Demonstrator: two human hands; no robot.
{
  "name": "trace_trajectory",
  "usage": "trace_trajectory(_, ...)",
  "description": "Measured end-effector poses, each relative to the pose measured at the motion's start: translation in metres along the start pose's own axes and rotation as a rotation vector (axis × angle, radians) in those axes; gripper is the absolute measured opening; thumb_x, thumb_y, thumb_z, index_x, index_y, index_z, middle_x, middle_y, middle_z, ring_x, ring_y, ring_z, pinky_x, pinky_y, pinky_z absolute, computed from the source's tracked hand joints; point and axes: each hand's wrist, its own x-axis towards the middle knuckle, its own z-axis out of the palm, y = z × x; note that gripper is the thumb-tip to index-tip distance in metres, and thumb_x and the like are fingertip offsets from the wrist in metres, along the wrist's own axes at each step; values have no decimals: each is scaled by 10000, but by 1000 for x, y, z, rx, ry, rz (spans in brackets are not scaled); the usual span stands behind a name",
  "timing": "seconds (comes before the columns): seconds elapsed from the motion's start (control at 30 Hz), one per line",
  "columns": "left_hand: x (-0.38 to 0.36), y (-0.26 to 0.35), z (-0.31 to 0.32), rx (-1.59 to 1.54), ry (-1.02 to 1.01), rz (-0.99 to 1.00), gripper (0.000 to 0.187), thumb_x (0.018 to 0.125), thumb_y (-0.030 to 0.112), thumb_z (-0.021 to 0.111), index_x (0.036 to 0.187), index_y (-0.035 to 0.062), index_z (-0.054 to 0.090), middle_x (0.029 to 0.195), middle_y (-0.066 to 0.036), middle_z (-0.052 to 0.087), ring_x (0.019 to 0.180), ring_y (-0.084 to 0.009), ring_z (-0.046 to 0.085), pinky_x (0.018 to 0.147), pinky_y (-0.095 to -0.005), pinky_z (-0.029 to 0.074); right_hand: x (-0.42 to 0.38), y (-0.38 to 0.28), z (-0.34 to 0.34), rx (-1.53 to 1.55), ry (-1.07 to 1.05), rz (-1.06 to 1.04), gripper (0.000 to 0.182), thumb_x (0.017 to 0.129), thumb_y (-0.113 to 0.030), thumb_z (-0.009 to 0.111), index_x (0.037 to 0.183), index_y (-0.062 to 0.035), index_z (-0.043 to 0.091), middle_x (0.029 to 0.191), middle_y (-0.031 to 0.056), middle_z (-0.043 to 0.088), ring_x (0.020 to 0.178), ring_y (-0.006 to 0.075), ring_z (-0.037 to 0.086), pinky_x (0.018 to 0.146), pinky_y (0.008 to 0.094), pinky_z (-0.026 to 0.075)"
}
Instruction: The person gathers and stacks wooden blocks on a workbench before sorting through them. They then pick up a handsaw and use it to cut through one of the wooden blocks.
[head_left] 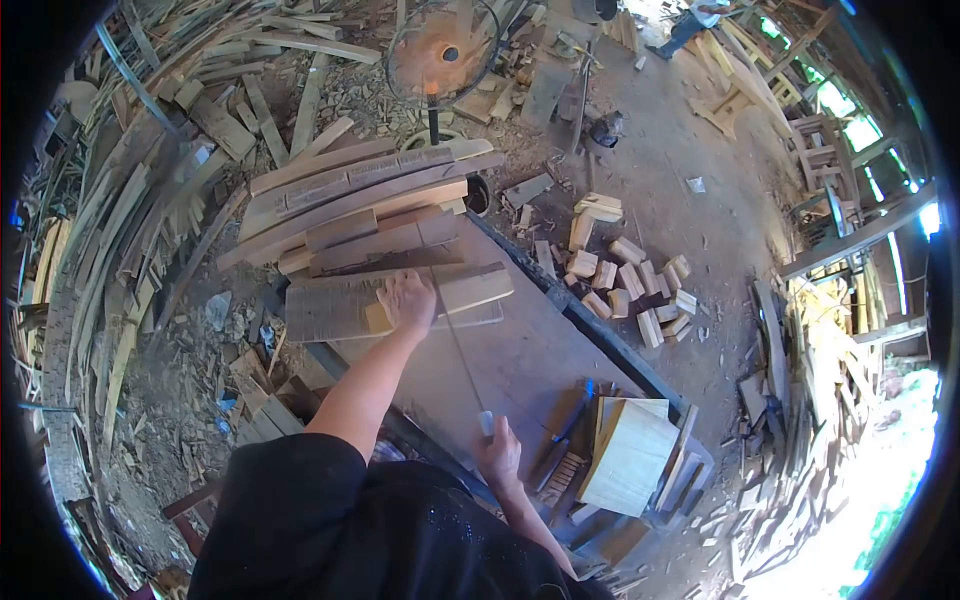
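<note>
A wide board (322, 312) lies at the worktop's (530, 325) far end, the left hand (408, 300) resting part-open upon it; a long, thin tool (463, 355) (its kind unclear) slants down to the right hand (500, 455), closed around its near end.

Free path: tabletop (530, 325), ctr of frame, R of thin strip (462, 352) running across it. Blocked: stacked boards (365, 212) upper L of ctr; wood sheets (632, 458) lower R. Floor (735, 240) open upper R, past wood blocks (630, 281).
</note>
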Motion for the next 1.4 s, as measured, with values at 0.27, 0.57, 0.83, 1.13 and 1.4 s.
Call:
trace_trajectory(0.27,3,1,4,28,27,15,283,872,284,500,910,51,656,983,-116,627,986,-283,564,862,-446,378,-26,9,-5,-42,68,-44,194,856,-160,628,847,-37,478,734,185,565,661,402,585,559,475,467)
trace_trajectory(0.57,-3,0,3,37,-10,-21,272,867,284,500,908,70,663,968,-96,627,996,-265,560,864,-440,374,28,-8,23,-31,65,-36,205,861,-180,626,858,-46,470,748,185,559,680,410,578,575,488,457)
trace_trajectory(0.83,1,5,-5,50,-52,-35,261,871,255,491,903,67,669,987,-97,631,1012,-265,556,876,-436,376,-38,27,-1,5,-6,73,182,844,-167,632,908,-40,518,766,195,564,701,411,586,592,466,471)
trace_trajectory(1.13,2,4,-1,74,-60,-27,275,872,264,484,894,60,667,1006,-104,633,994,-268,572,865,-447,387,5,11,12,61,37,4,175,844,-152,638,907,-45,515,759,189,565,680,416,576,590,475,461)
trace_trajectory(1.4,2,3,1,82,-47,-5,288,880,268,477,907,59,674,1011,-101,633,993,-268,576,872,-441,387,31,2,26,1,44,-6,198,826,-139,637,942,-54,502,782,188,572,724,412,594,602,487,474)
